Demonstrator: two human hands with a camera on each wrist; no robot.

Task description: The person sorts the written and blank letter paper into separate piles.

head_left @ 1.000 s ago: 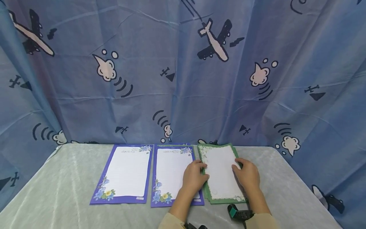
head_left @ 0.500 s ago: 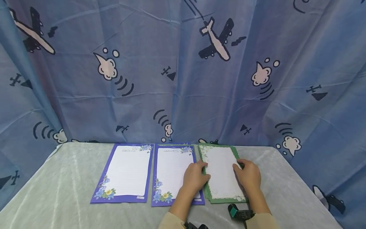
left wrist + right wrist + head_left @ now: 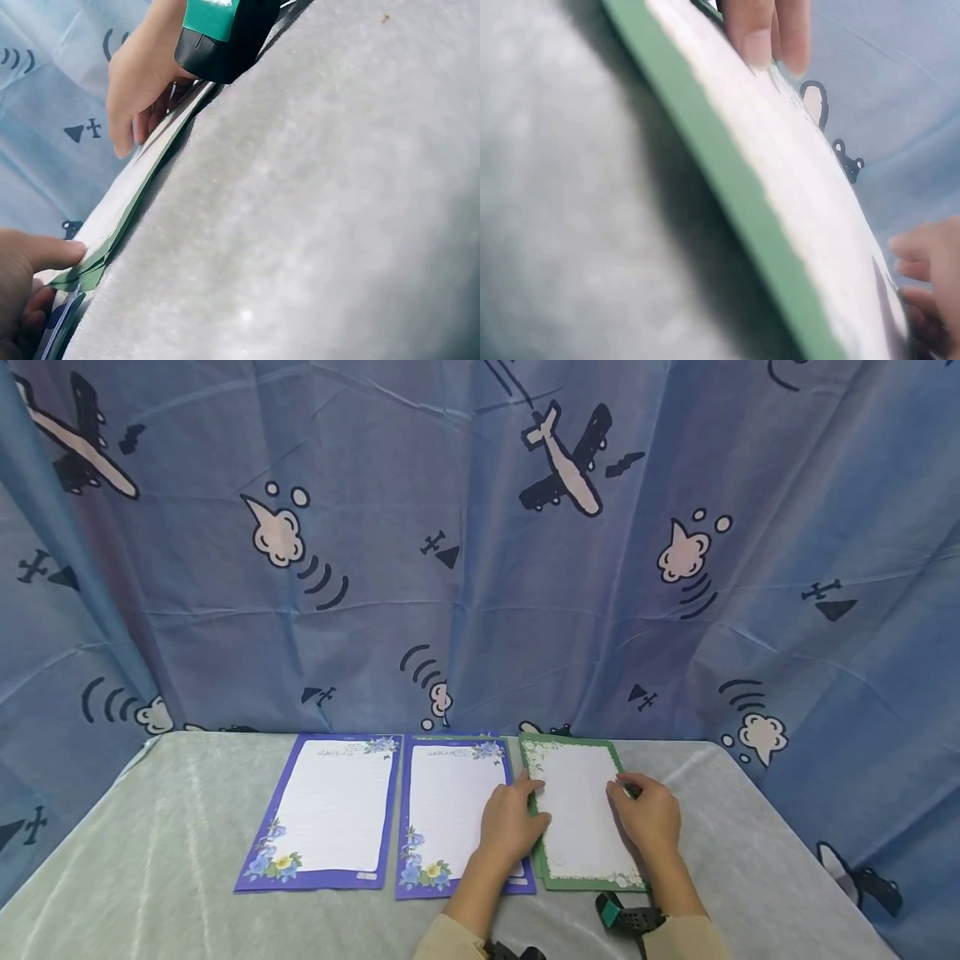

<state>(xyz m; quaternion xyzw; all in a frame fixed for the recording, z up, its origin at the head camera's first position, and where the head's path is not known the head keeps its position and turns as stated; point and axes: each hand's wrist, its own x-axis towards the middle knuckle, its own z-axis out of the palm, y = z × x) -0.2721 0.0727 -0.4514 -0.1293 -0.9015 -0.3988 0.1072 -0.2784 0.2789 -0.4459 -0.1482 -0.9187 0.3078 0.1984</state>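
Observation:
A stack of green-bordered letter paper lies on the table, its white faces framed with leaves. In the head view my left hand grips its left side, thumb on top. My right hand pinches the opposite edge, with the thumb over the white area. The left wrist view shows my left thumb on the layered sheets, with fingers curled below the edge. Up close in the right wrist view, the green border stands over a dark shadow. Green layers peek out at the stack's lower left.
Left of the stack lie two groups of purple-bordered, flowered paper, the nearer purple sheets partly under my left forearm and the farther purple sheet. A pale plush cloth covers the table. A blue airplane-print curtain hangs behind.
Both hands keep their hold on the green stack. Its sheets sit more evenly, with less green showing at the far right corner. My right hand has shifted slightly left.

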